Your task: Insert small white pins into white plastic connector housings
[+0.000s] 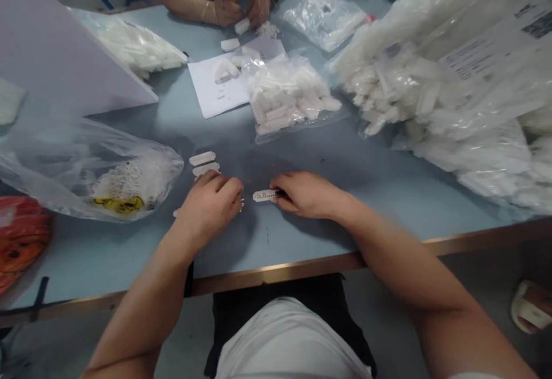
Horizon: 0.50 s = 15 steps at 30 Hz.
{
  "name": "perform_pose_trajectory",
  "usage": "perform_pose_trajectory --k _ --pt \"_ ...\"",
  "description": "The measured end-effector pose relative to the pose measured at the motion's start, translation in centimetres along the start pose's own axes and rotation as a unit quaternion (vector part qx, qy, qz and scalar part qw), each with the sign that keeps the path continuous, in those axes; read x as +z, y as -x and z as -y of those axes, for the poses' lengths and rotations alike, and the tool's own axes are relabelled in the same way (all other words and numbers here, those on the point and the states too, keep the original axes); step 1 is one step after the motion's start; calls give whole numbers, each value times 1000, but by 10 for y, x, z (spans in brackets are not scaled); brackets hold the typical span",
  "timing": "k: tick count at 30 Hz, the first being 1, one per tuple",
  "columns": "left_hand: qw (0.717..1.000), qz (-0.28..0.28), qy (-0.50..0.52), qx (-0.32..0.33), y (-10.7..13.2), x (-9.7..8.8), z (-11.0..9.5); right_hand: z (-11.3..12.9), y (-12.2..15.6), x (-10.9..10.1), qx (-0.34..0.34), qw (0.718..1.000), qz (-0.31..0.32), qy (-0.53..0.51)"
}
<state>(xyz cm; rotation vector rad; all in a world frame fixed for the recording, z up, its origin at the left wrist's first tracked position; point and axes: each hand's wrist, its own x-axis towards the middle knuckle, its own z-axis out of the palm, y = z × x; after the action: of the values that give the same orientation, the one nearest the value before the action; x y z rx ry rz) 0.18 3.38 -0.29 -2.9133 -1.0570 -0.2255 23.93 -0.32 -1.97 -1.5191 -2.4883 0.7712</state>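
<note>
My right hand (pixel 306 195) pinches the end of a white plastic strip (pixel 264 195) marked with rows of small dark dots. My left hand (pixel 210 207) is curled on the table a little to the left of the strip, with a small white piece (pixel 241 202) showing at its fingertips. Whether those fingers grip that piece is hidden. Two more white plastic strips (pixel 202 158) lie just beyond my left hand, and another white bit (pixel 175 213) pokes out from under its wrist side.
A co-worker's hands (pixel 241 6) work across the blue-grey table (pixel 276 235) among white pieces. Around them are a sheet of paper (pixel 215 88), clear bags of white parts (pixel 288 97), a large plastic heap (pixel 431 85), a plastic bag (pixel 90 175), an orange bag (pixel 21 241) and a white partition (pixel 64 45).
</note>
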Motion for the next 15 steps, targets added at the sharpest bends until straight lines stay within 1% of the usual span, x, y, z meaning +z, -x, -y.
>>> perform_pose_trajectory --k 3,6,12,15 --pt "997 -27 74 -3 -1 0 -9 0 0 0 -1 1000 -2 -1" --pt "994 -39 99 -7 -1 2 -17 -1 0 1 -4 1000 -3 1" --pt "996 -49 74 31 -4 10 -22 -2 -1 1 -15 1000 -6 5" --pt "997 -38 54 35 -5 14 -22 -2 -1 0 -17 1000 -5 8"
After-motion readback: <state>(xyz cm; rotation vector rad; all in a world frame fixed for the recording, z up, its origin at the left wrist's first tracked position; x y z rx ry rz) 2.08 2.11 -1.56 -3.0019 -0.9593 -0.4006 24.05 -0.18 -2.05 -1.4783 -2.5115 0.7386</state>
